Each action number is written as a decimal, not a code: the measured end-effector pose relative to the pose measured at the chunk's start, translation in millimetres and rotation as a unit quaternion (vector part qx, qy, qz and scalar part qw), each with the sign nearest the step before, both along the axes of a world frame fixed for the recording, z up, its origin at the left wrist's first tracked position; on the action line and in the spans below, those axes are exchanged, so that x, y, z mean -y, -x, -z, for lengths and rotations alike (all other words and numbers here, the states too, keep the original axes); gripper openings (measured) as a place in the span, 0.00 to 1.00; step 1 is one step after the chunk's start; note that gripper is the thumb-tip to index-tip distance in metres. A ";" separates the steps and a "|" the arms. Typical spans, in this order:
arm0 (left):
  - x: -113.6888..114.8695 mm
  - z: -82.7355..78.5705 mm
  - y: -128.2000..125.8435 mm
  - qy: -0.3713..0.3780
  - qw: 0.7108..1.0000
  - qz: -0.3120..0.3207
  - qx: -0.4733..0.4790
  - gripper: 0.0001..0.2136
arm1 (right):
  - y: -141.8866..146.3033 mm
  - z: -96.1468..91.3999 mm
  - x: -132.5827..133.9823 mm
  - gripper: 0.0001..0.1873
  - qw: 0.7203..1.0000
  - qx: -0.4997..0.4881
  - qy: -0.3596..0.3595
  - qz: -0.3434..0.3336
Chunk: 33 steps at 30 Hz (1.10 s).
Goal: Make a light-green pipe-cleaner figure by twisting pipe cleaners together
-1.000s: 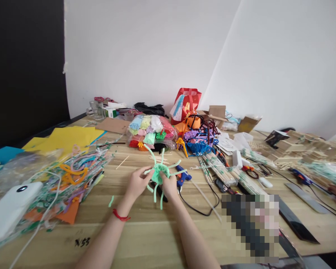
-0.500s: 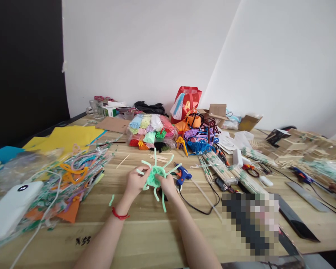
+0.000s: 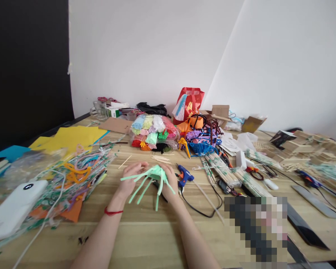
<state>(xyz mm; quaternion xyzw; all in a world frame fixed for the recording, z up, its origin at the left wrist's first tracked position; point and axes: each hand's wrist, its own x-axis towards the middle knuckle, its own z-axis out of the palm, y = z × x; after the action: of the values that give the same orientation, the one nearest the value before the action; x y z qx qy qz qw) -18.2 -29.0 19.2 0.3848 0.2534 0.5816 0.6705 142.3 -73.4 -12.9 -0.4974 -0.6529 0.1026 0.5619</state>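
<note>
A handwritten black mark [image 3: 83, 240] sits on the worktop [image 3: 145, 235] in the lower left of the frame; its first character looks like an N, and the left forearm cuts off the rest. Green print on the clear sleeves of the stick bundles [image 3: 221, 169], right of centre, is too small to read. The red bag [image 3: 196, 101] at upper centre carries a yellow design without legible words. A faint mark on the white device [image 3: 18, 209] at far left cannot be made out.

The pale green fuzzy piece [image 3: 157, 172] is at the centre of the frame, between the left hand [image 3: 128, 180] and the right hand [image 3: 169, 183]. Its rounded body is uppermost, and its thin legs fan out towards the bottom of the frame, one reaching far left, another lower right; it has no single long axis, but the spread is widest from left to right. The left fingers are extended and slightly bent behind the legs; the right fingers curve along the body's right side. Whether either set is pinching cannot be told. A blue glue gun [image 3: 185, 175] lies just right of the right hand.
</note>
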 end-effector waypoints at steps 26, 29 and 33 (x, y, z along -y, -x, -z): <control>15.2 2.5 -23.8 -0.171 0.921 -0.005 -0.351 0.09 | -13.1 -3.6 3.3 0.27 0.985 0.050 -0.038 0.163; 13.3 1.9 -21.8 -0.060 0.954 0.106 -0.274 0.11 | -11.4 -3.2 2.6 0.27 0.986 0.052 -0.034 0.155; 12.1 5.0 -19.7 0.060 0.965 0.189 -0.170 0.10 | -12.1 -0.1 1.9 0.28 0.983 0.093 -0.047 0.154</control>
<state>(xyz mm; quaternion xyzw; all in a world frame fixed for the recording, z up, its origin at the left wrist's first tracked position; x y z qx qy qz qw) 1.5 -41.1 14.2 0.4775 0.3211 0.3544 0.7371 154.4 -75.3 -12.9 -0.5726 -0.6218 -0.0625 0.5307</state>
